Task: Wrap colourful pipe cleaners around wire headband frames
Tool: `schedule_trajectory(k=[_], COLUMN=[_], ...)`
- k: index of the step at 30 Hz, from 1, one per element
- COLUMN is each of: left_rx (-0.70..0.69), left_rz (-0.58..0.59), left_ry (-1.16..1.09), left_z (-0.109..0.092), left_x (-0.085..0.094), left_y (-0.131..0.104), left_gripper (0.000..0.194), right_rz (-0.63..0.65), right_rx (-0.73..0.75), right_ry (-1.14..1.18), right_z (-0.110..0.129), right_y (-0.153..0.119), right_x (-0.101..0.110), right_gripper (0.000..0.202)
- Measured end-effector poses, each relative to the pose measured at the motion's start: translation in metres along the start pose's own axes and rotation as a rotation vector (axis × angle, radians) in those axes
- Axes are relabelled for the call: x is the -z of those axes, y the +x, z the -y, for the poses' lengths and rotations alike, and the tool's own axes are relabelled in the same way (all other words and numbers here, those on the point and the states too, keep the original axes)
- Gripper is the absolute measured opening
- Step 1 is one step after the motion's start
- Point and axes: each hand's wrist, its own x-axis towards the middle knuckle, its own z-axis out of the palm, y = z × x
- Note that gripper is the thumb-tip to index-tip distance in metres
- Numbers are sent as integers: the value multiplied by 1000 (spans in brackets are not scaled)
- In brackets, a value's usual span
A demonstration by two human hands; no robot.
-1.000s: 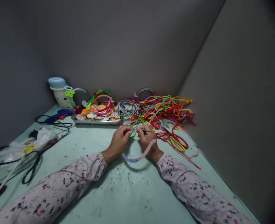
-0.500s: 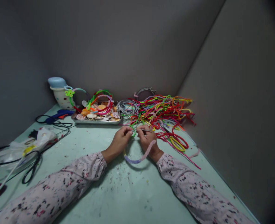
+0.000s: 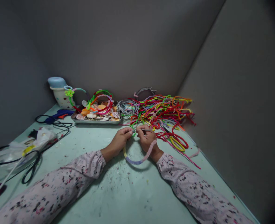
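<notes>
A curved band wrapped in fuzzy pipe cleaner, yellow, then lilac, then pink, hangs in an arc below my hands. My left hand is closed in a pinch around its upper left part, near a bit of green. Close beside it, my right hand pinches a thin grey strand that sticks out to the right. Whether this strand joins the band is hidden by the fingers. The band's pink end rests in front of my right wrist.
Behind my hands lies a heap of colourful pipe cleaners, with grey wire coils to its left. A metal tray holds shells and wrapped hoops. Further left are a cup, a blue glue gun, black cables and a plastic bag.
My left hand has shifted very slightly, and the yellow part of the band shows a little more below it. My right hand stays in almost the same place.
</notes>
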Motion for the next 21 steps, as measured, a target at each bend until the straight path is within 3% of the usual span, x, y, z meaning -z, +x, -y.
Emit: schedule_trajectory(k=[12,15,21], left_rx=[105,45,-211], left_rz=[84,59,-143], left_ry=[-198,-66,440], left_z=[-4,-2,2], left_x=[-1,0,2], left_y=[-1,-1,-3], left_gripper=[16,16,14], right_rz=[-13,-12,10], right_rx=[-20,-29,32], right_ry=[-4,-8,-57], right_z=[1,2,6], right_y=[0,0,0], right_x=[0,1,0], right_gripper=[20,20,21])
